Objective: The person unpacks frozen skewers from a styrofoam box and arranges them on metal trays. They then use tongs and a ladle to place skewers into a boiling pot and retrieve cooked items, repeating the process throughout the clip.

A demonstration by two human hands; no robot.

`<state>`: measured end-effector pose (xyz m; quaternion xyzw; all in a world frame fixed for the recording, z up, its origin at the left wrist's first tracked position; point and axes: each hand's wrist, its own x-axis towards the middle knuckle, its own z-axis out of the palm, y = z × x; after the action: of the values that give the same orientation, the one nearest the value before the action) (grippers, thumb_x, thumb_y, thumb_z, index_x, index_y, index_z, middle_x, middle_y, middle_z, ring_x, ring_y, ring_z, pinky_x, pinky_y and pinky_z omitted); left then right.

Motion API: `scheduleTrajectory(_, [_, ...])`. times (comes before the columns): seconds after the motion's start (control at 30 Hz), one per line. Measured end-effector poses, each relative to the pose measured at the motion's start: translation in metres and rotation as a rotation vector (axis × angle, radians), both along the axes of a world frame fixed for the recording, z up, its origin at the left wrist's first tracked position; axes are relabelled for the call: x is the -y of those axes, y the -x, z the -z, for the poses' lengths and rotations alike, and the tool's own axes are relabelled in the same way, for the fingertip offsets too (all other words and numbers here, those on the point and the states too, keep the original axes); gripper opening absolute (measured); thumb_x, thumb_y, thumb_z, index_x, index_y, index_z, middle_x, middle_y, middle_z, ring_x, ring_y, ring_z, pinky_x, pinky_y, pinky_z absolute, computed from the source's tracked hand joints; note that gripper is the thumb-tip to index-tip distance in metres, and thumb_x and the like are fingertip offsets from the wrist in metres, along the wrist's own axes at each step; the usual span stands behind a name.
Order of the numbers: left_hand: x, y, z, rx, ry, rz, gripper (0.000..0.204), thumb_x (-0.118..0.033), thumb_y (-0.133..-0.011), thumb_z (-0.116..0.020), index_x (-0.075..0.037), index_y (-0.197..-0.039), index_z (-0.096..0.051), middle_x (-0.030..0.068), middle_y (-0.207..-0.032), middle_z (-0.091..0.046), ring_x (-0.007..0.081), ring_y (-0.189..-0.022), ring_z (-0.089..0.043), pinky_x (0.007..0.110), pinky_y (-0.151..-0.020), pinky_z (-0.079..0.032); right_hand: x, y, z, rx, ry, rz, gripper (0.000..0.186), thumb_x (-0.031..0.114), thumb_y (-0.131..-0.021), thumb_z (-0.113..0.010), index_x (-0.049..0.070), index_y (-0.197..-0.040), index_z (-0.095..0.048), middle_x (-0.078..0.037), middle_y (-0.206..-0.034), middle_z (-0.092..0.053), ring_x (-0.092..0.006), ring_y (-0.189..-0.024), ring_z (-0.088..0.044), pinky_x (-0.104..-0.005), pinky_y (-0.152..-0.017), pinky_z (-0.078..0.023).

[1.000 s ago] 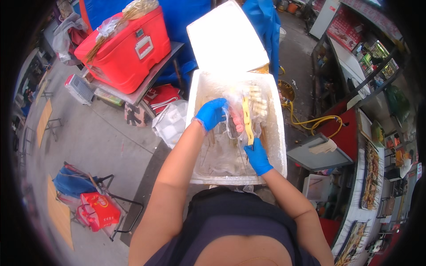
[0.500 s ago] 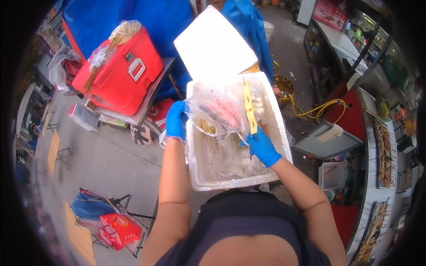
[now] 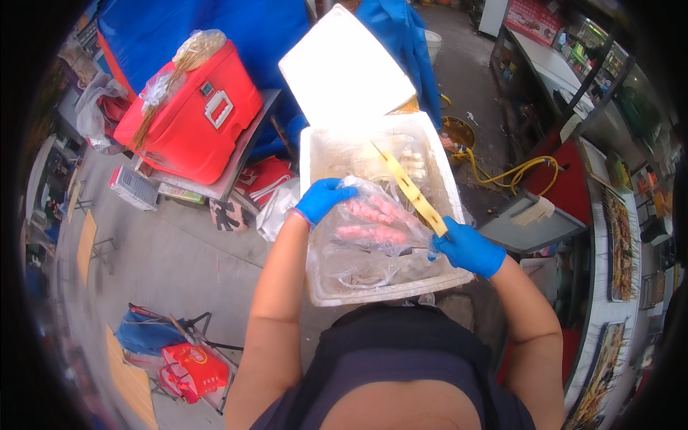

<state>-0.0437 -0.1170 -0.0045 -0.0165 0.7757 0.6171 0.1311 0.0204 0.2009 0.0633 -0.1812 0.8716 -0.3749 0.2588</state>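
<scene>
My left hand [image 3: 322, 201], in a blue glove, is closed on the upper left edge of a clear plastic bag [image 3: 370, 266]. Several pink skewered pieces [image 3: 371, 233] show inside the bag. My right hand [image 3: 471, 247], also gloved in blue, grips the lower end of a skewer threaded with a long, flat yellow strip [image 3: 411, 188]. Its pointed tip slants up and to the left. The bag's right side reaches my right fingers; whether they hold it too I cannot tell. Both things are over a white foam box [image 3: 307, 159], where pale skewered food [image 3: 413, 162] lies at the far end.
The foam lid [image 3: 347, 68] leans behind the box. A red cooler [image 3: 193, 122] stands on a low table at left, topped by a bag of skewers. A yellow hose [image 3: 512, 188] curls on the right near a counter bearing trays of skewers [image 3: 620, 240]. Folding chair [image 3: 147, 333] lower left.
The bag has come down nearer to me, with my left hand moving right and down. My right hand has shifted right and slightly down, and the yellow skewer now tilts left.
</scene>
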Motion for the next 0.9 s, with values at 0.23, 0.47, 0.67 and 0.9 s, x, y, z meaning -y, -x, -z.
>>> scheduleTrajectory(0.23, [-0.012,0.032,-0.015,-0.159,-0.496,-0.51,0.031,-0.028,-0.087,-0.054,0.0,-0.098,-0.06,0.005,-0.087,-0.061,0.0144,-0.079,-0.056,0.026,-0.072,-0.045,-0.041,-0.033,-0.013,0.098,0.096,0.213,0.024,0.016,-0.088,-0.048,0.001,-0.105,-0.043,-0.009,-0.077,-0.063,-0.0157,-0.064,-0.059,-0.0288,-0.059,-0.046])
scheduleTrajectory(0.47, [-0.068,0.062,-0.037,-0.175,-0.906,-0.609,0.034,-0.028,-0.091,-0.042,-0.003,-0.113,-0.052,0.0102,-0.106,-0.058,0.0226,-0.092,-0.057,0.034,-0.081,-0.047,-0.127,-0.101,-0.023,0.103,0.467,0.585,0.013,0.006,-0.088,-0.047,0.002,-0.099,-0.043,-0.008,-0.073,-0.059,-0.0145,-0.069,-0.058,-0.0273,-0.063,-0.046])
scheduleTrajectory(0.67, [-0.261,0.047,-0.067,-0.217,-1.085,-0.222,0.039,-0.007,-0.079,-0.052,-0.004,-0.118,-0.048,0.0126,-0.115,-0.052,0.0294,-0.109,-0.047,0.04,-0.095,-0.036,-0.235,-0.191,-0.023,-0.154,0.676,0.999,0.013,-0.006,-0.083,-0.043,0.005,-0.09,-0.044,-0.008,-0.074,-0.054,-0.0126,-0.059,-0.052,-0.0205,-0.051,-0.04])
scheduleTrajectory(0.9, [-0.445,0.079,0.071,-0.231,-0.37,-0.066,0.026,-0.011,-0.075,-0.057,-0.002,-0.1,-0.057,0.0074,-0.093,-0.059,0.0187,-0.085,-0.052,0.031,-0.077,-0.041,-0.316,-0.276,-0.009,-0.181,0.695,1.297,0.012,-0.003,-0.081,-0.047,0.007,-0.087,-0.043,-0.01,-0.076,-0.056,-0.0104,-0.056,-0.049,-0.0209,-0.048,-0.038])
